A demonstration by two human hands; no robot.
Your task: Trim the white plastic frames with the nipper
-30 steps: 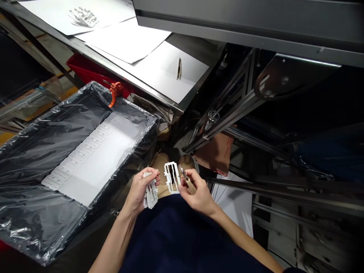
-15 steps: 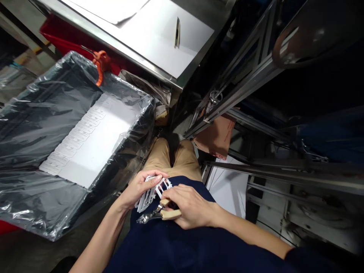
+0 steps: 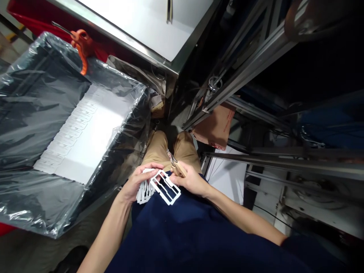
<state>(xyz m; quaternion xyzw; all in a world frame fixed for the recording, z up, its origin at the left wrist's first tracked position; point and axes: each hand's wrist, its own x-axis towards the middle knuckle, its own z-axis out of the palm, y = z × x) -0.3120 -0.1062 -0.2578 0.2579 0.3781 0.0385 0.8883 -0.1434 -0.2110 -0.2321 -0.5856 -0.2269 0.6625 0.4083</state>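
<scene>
My left hand [image 3: 133, 185] is closed on a bunch of thin white plastic frames [image 3: 145, 192] with slotted openings. One white frame [image 3: 166, 185] fans out to the right of the bunch, lying flat over my navy clothing, between both hands. My right hand [image 3: 195, 182] grips a pair of nippers [image 3: 179, 169] with beige handles, their metal jaws pointing up and away from the frames. The fingertips of that same hand touch the upper right edge of the fanned-out frame.
To the left stands a bin lined with clear plastic [image 3: 113, 146], with rows of white parts [image 3: 82, 140] inside. An orange clamp [image 3: 82, 47] sits on its rim. Ahead is a metal-edged table [image 3: 170, 68]; metal framing [image 3: 247, 81] and a cardboard box [image 3: 214, 125] are to the right.
The nippers have swung from pointing left, below the frames, to pointing up. One frame now lies spread out apart from the bunch. My right hand has moved up slightly.
</scene>
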